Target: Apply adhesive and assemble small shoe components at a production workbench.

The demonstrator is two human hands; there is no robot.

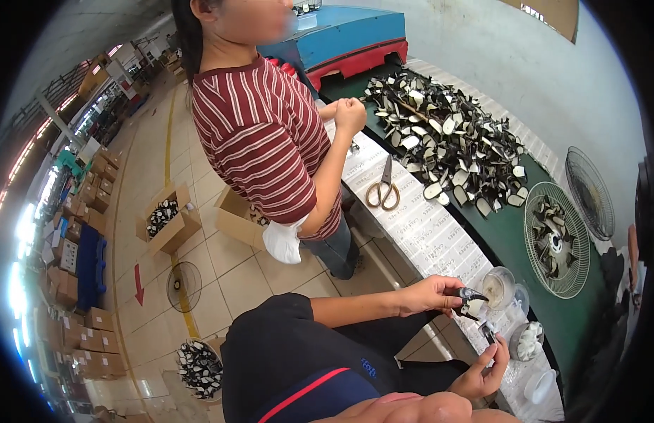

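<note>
At the bench [419,225], a black piece [471,293] juts from the left grip [433,297].

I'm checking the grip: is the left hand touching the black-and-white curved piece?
Touching: the head view shows the left hand pinching the black-and-white curved piece, no gap between.

Factory workshop, heaped black-and-white parts [454,134], stacked cardboard boxes [91,341], yellow floor lines [170,134]
</note>
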